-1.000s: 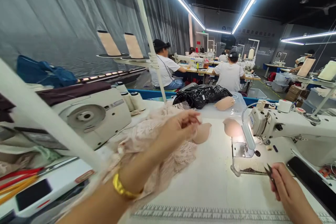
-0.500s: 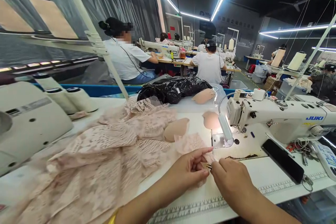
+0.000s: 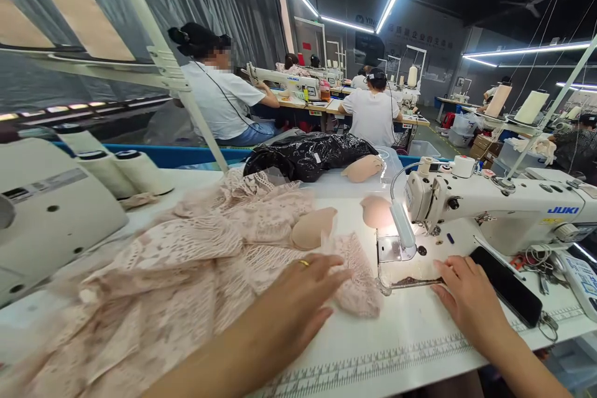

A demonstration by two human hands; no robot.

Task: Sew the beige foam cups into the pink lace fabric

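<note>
My left hand [image 3: 310, 292] is over the edge of the pile of pale pink lace fabric [image 3: 196, 261], fingers stretched out and apart, with nothing seen in it. Just right of its fingertips lies a small pink lace piece [image 3: 358, 283], flat on the white table. My right hand [image 3: 473, 298] hovers or rests at the front of the sewing machine [image 3: 494, 205], left of a black phone [image 3: 506, 289]. Its thumb and fingers are apart; the palm side is hidden. Beige moulded cups [image 3: 313, 228] lie behind the lace piece, one of them close to the needle area.
A black plastic bag [image 3: 312, 158] sits at the back on a clear plastic lid. Thread cones [image 3: 140, 174] and another machine [image 3: 51, 217] stand on the left. A printed ruler [image 3: 373, 364] runs along the front edge. Co-workers [image 3: 370, 112] sit at machines beyond.
My hands have drawn apart: the left moved left and opened, the right moved right toward the phone. The small dark metal tool between them is no longer visible. The lace piece lies uncovered.
</note>
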